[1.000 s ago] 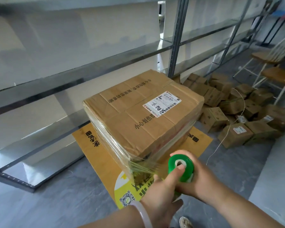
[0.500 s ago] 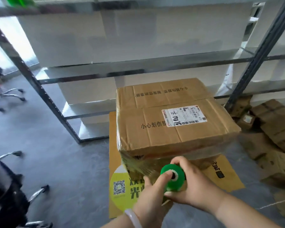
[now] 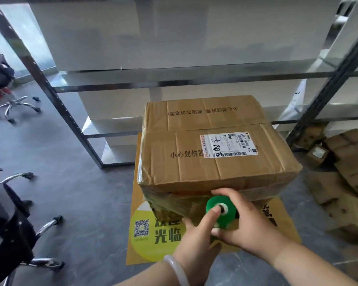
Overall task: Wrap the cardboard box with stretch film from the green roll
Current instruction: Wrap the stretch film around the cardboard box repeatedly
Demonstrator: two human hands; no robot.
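A large cardboard box (image 3: 211, 149) with a white shipping label stands on a yellow floor mat (image 3: 153, 234). Clear stretch film (image 3: 174, 203) bands its near and left sides below the top edge. The green roll (image 3: 222, 211) is held against the box's near face, right of centre. My right hand (image 3: 248, 226) wraps around the roll from the right. My left hand (image 3: 196, 242), with a pale bangle on its wrist, comes from below and presses its thumb on the roll's core end.
A metal shelving rack (image 3: 70, 120) stands behind the box. Office chairs (image 3: 10, 223) sit at the left. A pile of small cardboard boxes (image 3: 343, 172) lies on the grey floor at the right.
My view has swung round the box from its right corner to its front face. The roll and both hands have moved rightward along the near side, laying film.
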